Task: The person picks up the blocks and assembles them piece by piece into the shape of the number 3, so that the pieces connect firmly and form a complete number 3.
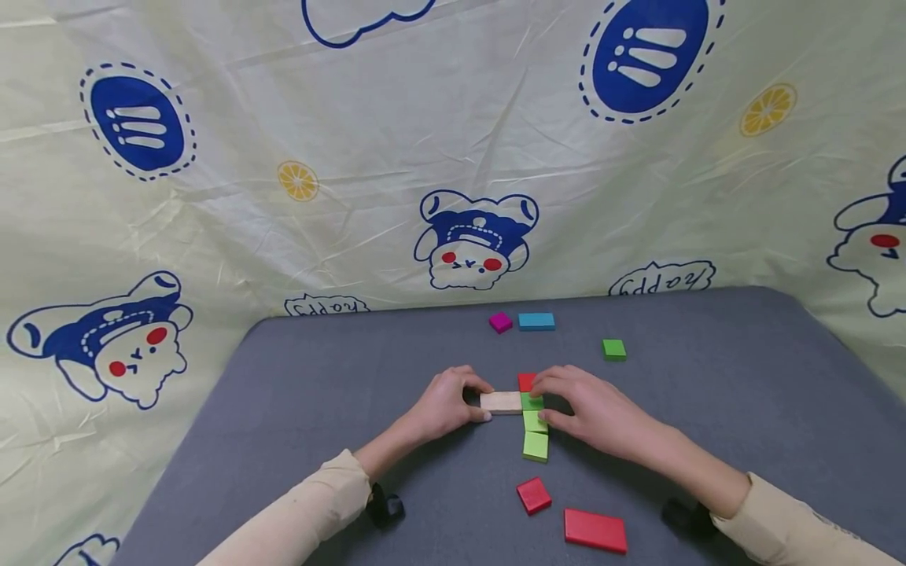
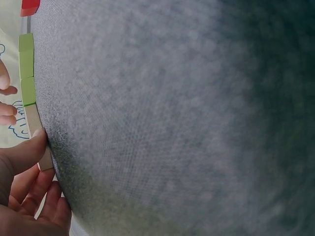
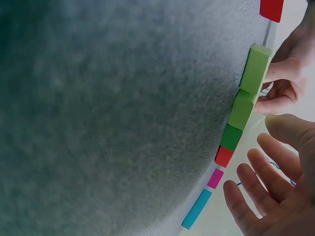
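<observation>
A plain wooden block (image 1: 501,403) lies flat on the dark table, its right end against a column of small square blocks. My left hand (image 1: 447,402) pinches the left part of it between thumb and fingers; the left wrist view shows the thumb (image 2: 30,150) along its near side. The column runs from a red block (image 1: 527,382) through a green block (image 1: 532,402) to two light green blocks (image 1: 535,446). Over its right side hovers my right hand (image 1: 591,407). In the right wrist view its fingers (image 3: 263,169) are spread and relaxed, gripping nothing; whether a fingertip touches a block is unclear.
Toward the back lie a magenta block (image 1: 500,322), a long blue block (image 1: 536,321) and a separate green block (image 1: 614,350). Nearer the front are a small red block (image 1: 534,496) and a long red block (image 1: 595,531). A printed cloth (image 1: 368,236) hangs behind the table.
</observation>
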`<action>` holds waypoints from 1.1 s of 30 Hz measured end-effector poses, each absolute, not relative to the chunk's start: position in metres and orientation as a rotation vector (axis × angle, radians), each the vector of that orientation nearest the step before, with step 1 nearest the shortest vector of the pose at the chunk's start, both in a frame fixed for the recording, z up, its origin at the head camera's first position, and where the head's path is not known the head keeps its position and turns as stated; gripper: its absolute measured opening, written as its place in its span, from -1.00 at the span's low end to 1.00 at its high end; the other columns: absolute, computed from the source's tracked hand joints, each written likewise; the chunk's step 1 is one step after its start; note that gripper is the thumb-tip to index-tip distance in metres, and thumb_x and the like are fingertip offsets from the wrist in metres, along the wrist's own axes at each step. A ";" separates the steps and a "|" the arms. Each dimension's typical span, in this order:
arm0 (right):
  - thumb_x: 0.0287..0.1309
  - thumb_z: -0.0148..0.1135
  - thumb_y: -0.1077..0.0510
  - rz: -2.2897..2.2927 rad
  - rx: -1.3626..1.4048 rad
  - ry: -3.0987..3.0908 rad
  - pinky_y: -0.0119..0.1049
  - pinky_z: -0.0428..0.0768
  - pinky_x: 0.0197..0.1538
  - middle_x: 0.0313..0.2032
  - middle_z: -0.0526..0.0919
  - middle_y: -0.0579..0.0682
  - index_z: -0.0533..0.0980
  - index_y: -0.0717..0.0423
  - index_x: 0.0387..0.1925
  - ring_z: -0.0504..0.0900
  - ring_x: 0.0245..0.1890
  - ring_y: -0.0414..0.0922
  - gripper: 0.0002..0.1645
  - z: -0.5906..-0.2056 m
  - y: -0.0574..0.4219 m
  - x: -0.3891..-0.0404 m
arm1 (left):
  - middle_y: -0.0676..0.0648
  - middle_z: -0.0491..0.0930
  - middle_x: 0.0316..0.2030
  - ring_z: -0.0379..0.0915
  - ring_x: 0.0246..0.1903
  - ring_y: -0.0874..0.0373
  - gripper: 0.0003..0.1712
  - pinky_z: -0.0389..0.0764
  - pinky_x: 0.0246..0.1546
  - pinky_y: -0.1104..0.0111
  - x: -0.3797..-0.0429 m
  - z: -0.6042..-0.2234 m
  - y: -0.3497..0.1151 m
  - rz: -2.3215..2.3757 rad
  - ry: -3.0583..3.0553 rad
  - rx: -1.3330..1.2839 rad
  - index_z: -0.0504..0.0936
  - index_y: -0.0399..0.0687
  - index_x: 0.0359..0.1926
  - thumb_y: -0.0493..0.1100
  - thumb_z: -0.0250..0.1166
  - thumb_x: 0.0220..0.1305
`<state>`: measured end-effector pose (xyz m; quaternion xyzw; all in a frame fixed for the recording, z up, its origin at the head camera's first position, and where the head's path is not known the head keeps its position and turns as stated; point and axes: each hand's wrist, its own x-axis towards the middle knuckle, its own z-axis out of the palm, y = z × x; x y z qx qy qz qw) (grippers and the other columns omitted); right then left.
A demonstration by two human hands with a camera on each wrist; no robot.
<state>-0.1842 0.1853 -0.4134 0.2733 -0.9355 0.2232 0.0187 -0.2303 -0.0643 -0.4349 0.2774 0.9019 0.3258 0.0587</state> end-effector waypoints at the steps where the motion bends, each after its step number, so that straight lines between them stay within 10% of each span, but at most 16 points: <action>1: 0.11 0.45 0.08 0.696 0.853 -2.910 -0.03 0.52 0.09 0.03 0.57 -0.14 0.64 -0.06 -0.03 0.49 0.09 -0.09 -0.65 -0.413 0.185 -0.185 | 0.09 0.56 -0.27 0.41 -0.21 0.15 -0.71 0.43 -0.12 0.32 -0.230 -0.435 -0.065 0.988 2.731 0.840 0.76 -0.05 -0.13 -0.20 0.52 0.07; 33: 0.13 0.41 0.18 0.743 0.869 -2.915 -0.04 0.52 0.08 -0.01 0.57 -0.14 0.65 -0.02 -0.14 0.49 0.07 -0.07 -0.77 -0.423 0.180 -0.187 | 0.08 0.59 -0.18 0.39 -0.17 0.18 -0.69 0.43 -0.10 0.33 -0.227 -0.436 -0.067 0.901 2.751 0.943 0.72 -0.04 -0.06 -0.18 0.48 0.14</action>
